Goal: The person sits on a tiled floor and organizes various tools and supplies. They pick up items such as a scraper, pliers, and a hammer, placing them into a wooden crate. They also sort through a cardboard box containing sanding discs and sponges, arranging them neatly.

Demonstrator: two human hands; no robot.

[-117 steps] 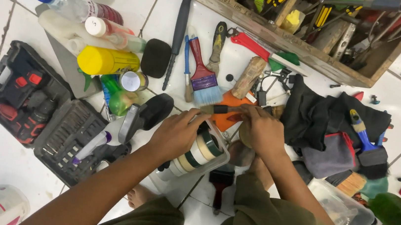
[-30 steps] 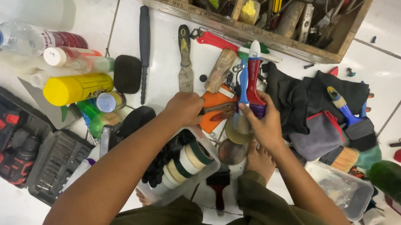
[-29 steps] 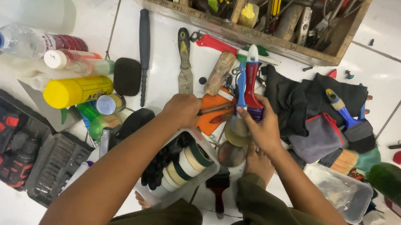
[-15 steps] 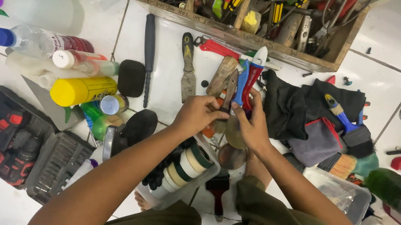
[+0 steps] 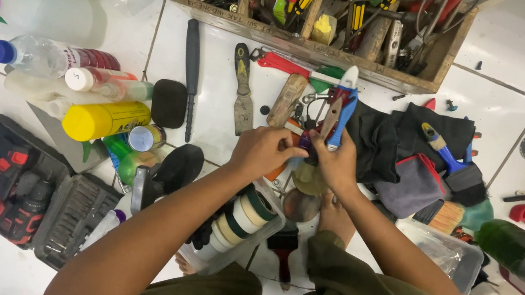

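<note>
Clear plastic tub (image 5: pixel 252 241) of tape rolls (image 5: pixel 244 214), nearest item, lying under the left forearm. Landmark: red-and-blue handled pliers (image 5: pixel 339 107), upright at centre. Right hand (image 5: pixel 337 165) closed around the pliers' lower part; left hand (image 5: pixel 267 151) curled, fingertips pinching beside it, pinched item too small to identify. Below the pliers: round disc (image 5: pixel 308 178), partly covered by both hands. Right of the pliers: black cloth (image 5: pixel 377 143), blue-handled brush (image 5: pixel 449 162). Left of the pliers: wooden handle (image 5: pixel 287 99), scraper (image 5: pixel 241 93), yellow can (image 5: pixel 107 119). Beyond the pliers: wooden toolbox (image 5: pixel 315 46), top cut off.
</note>
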